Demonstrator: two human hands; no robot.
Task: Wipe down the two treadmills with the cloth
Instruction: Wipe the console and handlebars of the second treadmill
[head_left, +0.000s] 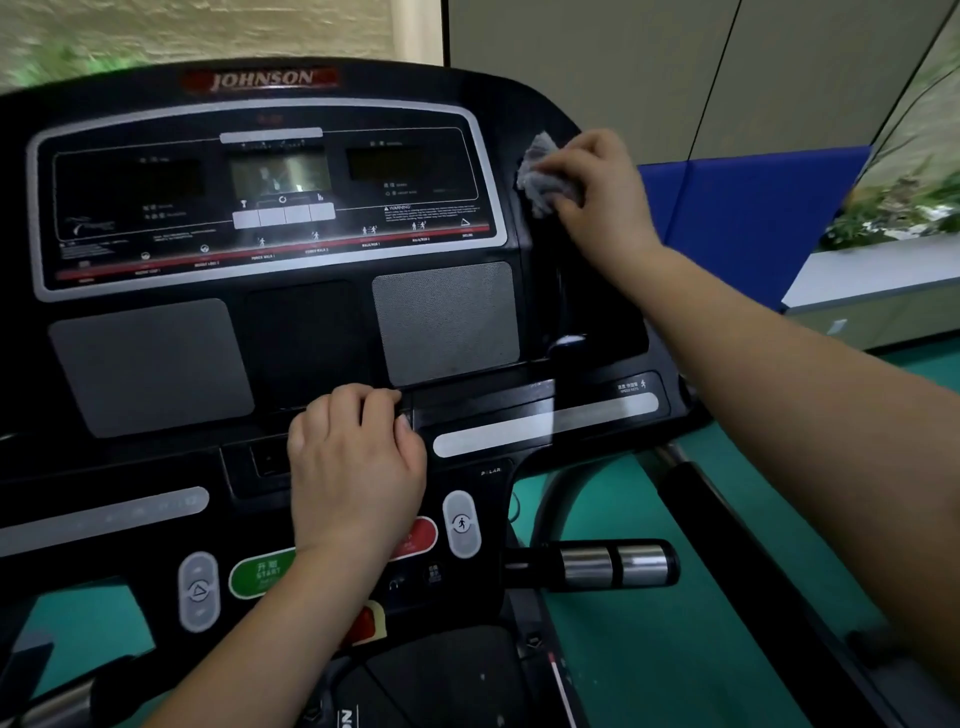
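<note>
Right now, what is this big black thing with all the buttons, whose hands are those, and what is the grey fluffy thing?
It is a treadmill, a machine people walk or run on indoors. You see its control panel, with a screen and buttons such as the green start button. The camera sits on a person's head, so the picture looks down at their own two hands. The right hand holds a crumpled grey cloth against the panel's upper right corner to wipe it. The left hand rests on the panel's middle, fingers curled, holding nothing.
</note>
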